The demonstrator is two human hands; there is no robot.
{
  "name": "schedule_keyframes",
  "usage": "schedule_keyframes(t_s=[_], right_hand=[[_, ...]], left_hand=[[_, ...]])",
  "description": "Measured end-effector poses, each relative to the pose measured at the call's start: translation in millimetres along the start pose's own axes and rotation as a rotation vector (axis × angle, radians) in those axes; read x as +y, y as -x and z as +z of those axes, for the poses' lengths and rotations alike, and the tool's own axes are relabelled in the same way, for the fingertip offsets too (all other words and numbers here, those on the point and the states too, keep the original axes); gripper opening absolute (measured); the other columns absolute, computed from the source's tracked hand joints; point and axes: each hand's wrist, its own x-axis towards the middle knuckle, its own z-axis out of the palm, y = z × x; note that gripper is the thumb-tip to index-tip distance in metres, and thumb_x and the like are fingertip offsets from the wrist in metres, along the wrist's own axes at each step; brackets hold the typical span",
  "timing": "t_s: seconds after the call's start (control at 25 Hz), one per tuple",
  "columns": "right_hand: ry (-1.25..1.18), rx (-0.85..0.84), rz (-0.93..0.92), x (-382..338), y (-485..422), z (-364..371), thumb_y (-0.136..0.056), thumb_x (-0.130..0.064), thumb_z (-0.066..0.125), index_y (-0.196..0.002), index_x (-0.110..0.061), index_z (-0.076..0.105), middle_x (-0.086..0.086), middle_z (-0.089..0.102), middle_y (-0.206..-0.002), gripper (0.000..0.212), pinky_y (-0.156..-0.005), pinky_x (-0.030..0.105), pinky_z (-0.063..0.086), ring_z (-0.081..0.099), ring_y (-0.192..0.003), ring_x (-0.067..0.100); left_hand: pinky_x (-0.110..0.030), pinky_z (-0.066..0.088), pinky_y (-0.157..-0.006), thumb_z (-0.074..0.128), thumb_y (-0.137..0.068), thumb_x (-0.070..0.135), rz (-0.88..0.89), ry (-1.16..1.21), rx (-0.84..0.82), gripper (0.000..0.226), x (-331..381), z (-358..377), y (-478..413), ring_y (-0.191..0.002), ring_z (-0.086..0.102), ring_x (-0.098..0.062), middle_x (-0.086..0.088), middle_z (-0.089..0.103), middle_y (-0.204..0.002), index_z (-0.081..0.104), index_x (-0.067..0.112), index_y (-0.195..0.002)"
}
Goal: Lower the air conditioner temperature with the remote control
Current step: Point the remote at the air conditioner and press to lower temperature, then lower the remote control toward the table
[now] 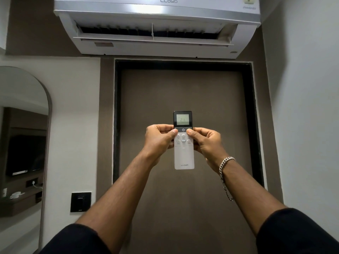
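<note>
A white remote control [184, 158] with a black top and a lit screen showing 21 is held upright in front of me, below the white wall-mounted air conditioner [157, 30], whose flap stands open. My left hand [159, 138] grips the remote's left edge, thumb resting on the upper left buttons. My right hand [205, 142] grips the right edge, thumb on the upper right buttons just under the power key. A silver chain bracelet hangs on the right wrist.
A brown door [183, 92] in a black frame fills the wall behind the remote. An arched mirror [22, 125] hangs at the left. A black switch plate [80, 202] sits on the wall at lower left. A white wall [308, 107] closes in the right side.
</note>
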Motion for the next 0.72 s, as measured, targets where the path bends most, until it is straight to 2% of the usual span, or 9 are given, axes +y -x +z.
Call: schedule_keyframes(t_s=[0.36,0.44,0.6,0.72], right_hand=[[0.050,0.019,0.098,23,15,-27,-0.087,-0.013,0.068,-0.095,-0.005,0.069,0.016,0.075,-0.097,0.011,-0.076,0.033,0.062,0.073,-0.086,0.024],[0.093,0.029,0.134,34,22,-38,-0.088,-0.013,0.066,-0.092,-0.007,0.069,0.012,0.075,-0.095,0.008,-0.073,0.030,0.062,0.073,-0.084,0.021],[0.156,0.096,0.247,75,45,-73,-0.088,-0.015,0.067,-0.097,-0.002,0.069,0.016,0.075,-0.099,0.015,-0.071,0.028,0.063,0.073,-0.088,0.023],[0.217,0.146,0.389,126,76,-116,-0.088,-0.017,0.067,-0.088,-0.005,0.070,0.011,0.077,-0.093,0.013,-0.068,0.027,0.063,0.076,-0.086,0.019]], left_hand=[[-0.021,0.058,-0.057,0.065,-0.086,0.013,-0.085,0.017,-0.054,0.020,-27,22,14,-0.079,0.071,-0.009,-0.004,0.071,-0.094,0.062,0.005,-0.104],[-0.023,0.059,-0.058,0.065,-0.086,0.012,-0.133,0.027,-0.071,0.016,-44,33,19,-0.077,0.072,-0.009,-0.004,0.071,-0.093,0.063,0.006,-0.101],[-0.024,0.060,-0.060,0.066,-0.086,0.009,-0.256,0.061,-0.108,0.008,-90,60,40,-0.076,0.073,-0.011,-0.004,0.072,-0.089,0.065,0.011,-0.093],[-0.023,0.059,-0.058,0.065,-0.086,0.009,-0.399,0.033,-0.189,0.007,-144,95,66,-0.074,0.073,-0.009,-0.003,0.072,-0.089,0.065,0.012,-0.092]])
